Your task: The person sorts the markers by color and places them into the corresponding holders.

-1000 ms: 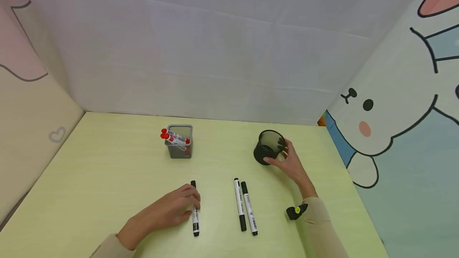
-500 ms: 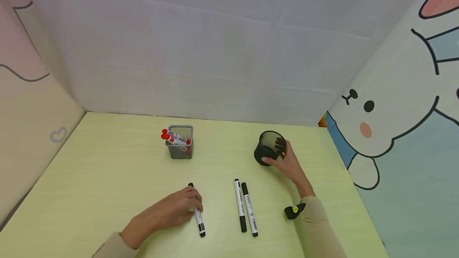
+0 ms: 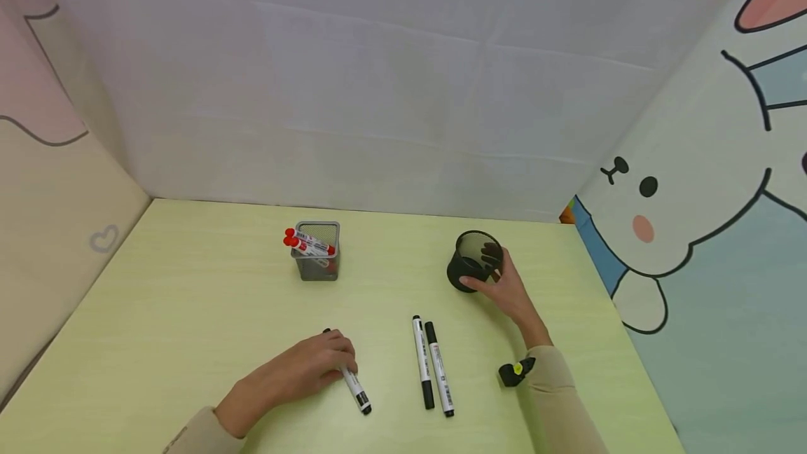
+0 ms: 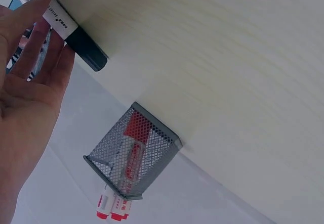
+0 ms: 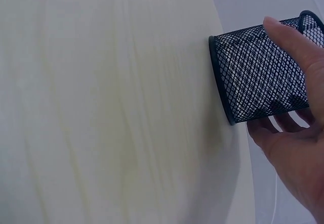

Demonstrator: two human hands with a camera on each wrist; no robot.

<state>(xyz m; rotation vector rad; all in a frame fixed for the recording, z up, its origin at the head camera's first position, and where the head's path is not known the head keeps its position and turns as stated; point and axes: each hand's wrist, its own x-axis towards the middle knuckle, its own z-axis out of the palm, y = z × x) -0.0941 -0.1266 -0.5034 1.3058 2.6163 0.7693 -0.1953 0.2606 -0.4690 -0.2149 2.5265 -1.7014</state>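
My left hand (image 3: pixel 310 366) pinches a white marker with a black cap (image 3: pixel 356 391) between thumb and fingers, low over the table; it slants from upper left to lower right. In the left wrist view the thumb lies across the marker's white barrel (image 4: pixel 59 21), with the fingers behind it. With thumb in front and fingers round the far side, my right hand (image 3: pixel 509 294) holds a round black mesh pen cup (image 3: pixel 463 272). The right wrist view has this cup (image 5: pixel 263 72) side-on, its base near the table. Nothing shows inside the cup.
Two more black-capped markers, one (image 3: pixel 422 363) left of the other (image 3: pixel 440 370), lie between the hands. Farther back stands a square grey mesh pen holder (image 3: pixel 317 272) with red-capped markers (image 3: pixel 310 244) leaning in it. A white cloth wall (image 3: pixel 378 125) rises behind the table.
The marker in my left hand has turned: its near end swung right, its far end left. The left hand shifted slightly right. My right hand stays on the pen cup.
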